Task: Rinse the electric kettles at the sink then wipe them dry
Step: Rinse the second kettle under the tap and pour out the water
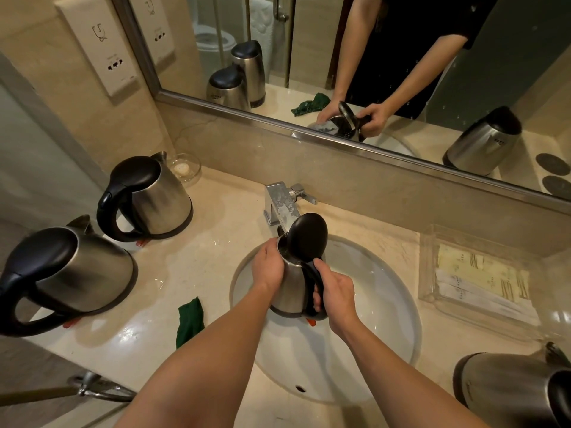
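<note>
You stand at a cream marble counter [197,273] with a round white basin [386,319] sunk into it. Two lidded stainless-steel kettles with black handles wait on the left, one nearer you [71,270] and one further back [154,199]; a fourth steel kettle [509,393] sits at the counter's near right corner.

The kettle in hand [293,279], a steel jug with a black base, is upright over the basin, just below the square chrome tap [279,202]. Its black oval lid [307,236] is flipped up, so the mouth faces the spout above. Whether water is running is not clear.

Your right hand [335,296] is clenched around the black handle, which lies on the side towards you and to the right. Your left hand [267,265] is wrapped against the steel wall near the rim, on the opposite side. The body's long axis is vertical, so it seems to me that tipping it out turns on the handle hand, with the left one steadying.

A crumpled dark green cloth [190,321] lies on the counter just left of the basin, nearer your left hand, ready for drying.
</note>
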A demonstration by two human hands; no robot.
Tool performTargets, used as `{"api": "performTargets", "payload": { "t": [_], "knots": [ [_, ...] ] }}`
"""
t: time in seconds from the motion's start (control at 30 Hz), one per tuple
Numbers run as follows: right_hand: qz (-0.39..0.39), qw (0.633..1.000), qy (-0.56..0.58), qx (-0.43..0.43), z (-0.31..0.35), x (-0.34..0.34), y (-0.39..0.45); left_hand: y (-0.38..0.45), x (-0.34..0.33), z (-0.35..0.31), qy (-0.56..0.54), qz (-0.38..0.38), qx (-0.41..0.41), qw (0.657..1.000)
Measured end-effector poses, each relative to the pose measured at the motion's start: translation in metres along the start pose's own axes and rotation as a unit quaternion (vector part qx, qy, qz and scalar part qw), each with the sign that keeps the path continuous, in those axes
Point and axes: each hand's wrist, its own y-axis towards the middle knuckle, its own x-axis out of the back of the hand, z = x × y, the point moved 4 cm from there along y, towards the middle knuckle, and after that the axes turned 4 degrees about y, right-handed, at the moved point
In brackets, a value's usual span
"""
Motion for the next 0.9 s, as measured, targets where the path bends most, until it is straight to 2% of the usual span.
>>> {"api": "performTargets", "payload": {
  "t": [0.9],
  "knots": [
    [-0.001,1.0,0.002,0.002,0.0059,-0.0027,-0.0016,-0.0029,0.0033,-0.003,-0.008,0.0,0.017,1.0]
  ]
}}
